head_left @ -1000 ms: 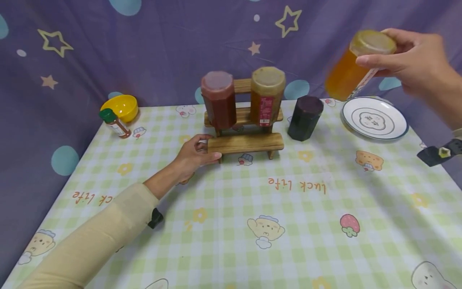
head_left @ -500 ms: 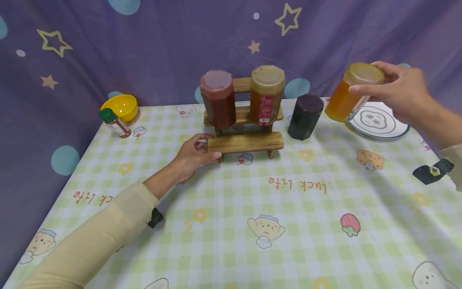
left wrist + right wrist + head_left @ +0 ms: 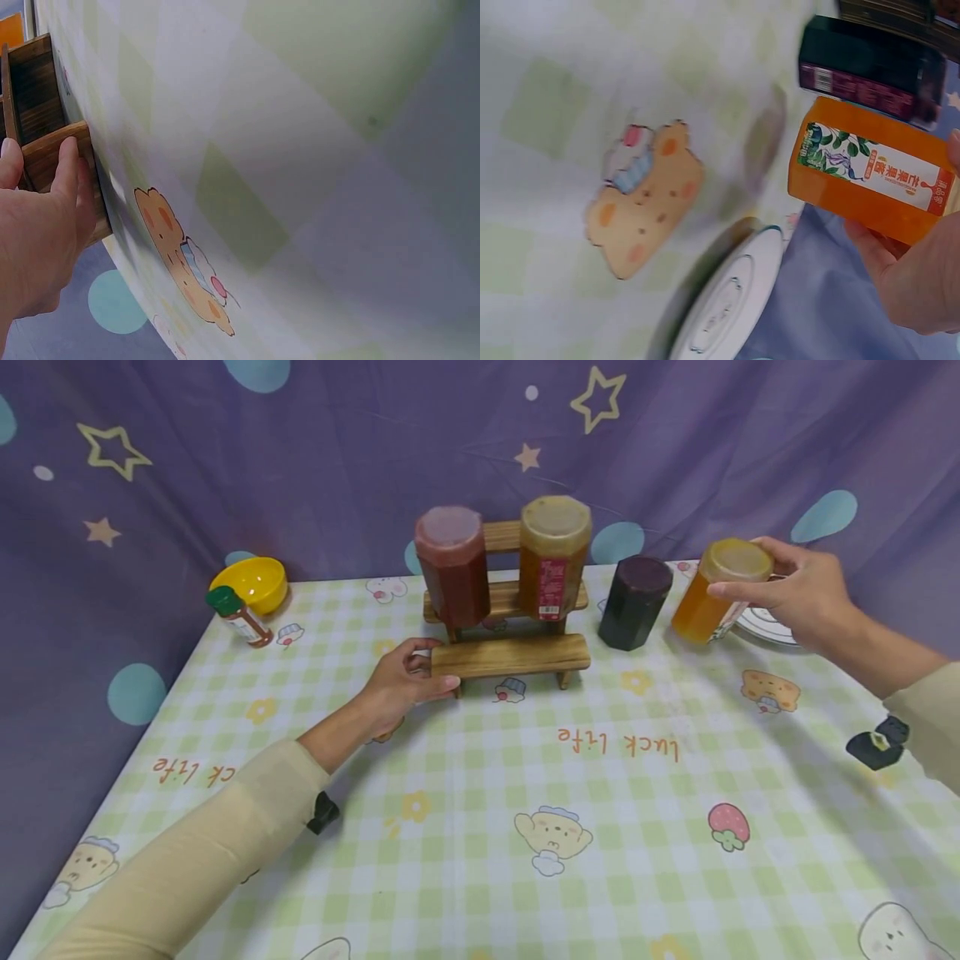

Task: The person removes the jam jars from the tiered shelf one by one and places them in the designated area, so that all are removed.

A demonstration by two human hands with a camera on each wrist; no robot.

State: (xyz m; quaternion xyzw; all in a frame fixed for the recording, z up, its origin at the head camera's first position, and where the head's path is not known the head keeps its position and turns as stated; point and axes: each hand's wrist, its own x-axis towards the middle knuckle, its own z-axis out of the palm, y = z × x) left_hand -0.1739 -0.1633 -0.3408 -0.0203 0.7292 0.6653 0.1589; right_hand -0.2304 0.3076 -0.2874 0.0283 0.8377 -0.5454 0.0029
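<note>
My left hand (image 3: 397, 683) grips the left end of the front step of a wooden stepped rack (image 3: 510, 657), thumb in front; the left wrist view shows the fingers against its side (image 3: 71, 169). On the rack's middle step stand a dark red jar (image 3: 454, 568) and an amber jar (image 3: 555, 560) with a pink label. My right hand (image 3: 806, 593) holds an orange jar (image 3: 870, 169) near its top, its label printed with leaves. This jar is just right of a dark jar (image 3: 635, 603) on the table. Whether its base touches the cloth I cannot tell.
Partly behind my right hand lies a white plate (image 3: 768, 628). At the back left are a yellow bowl (image 3: 258, 583) and a small green-capped bottle (image 3: 240, 617). A checked cloth (image 3: 637, 877) covers the table, and a purple curtain (image 3: 337, 468) hangs behind.
My right hand has come down and to the left with the orange jar, over the plate's left side and closer to the dark jar. My left hand and the rack have stayed in place.
</note>
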